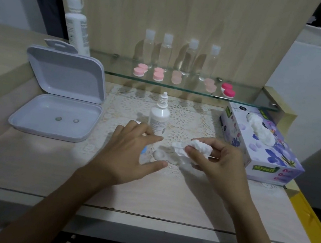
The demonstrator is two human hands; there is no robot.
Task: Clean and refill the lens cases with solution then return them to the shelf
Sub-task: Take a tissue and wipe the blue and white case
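Right hand [215,161] pinching tissue [189,148]

A pale wood-grain worktop [163,199] fills the lower middle of the frame. On it lie a lace mat [186,115] at centre, an open grey hinged box [61,93] at left and a tissue box [258,143] at right. A small white bottle [159,114] stands on the mat. Above, a glass shelf [182,88] carries four clear bottles [179,56], a tall white bottle [76,25] and what look like five pink lens cases [184,80].
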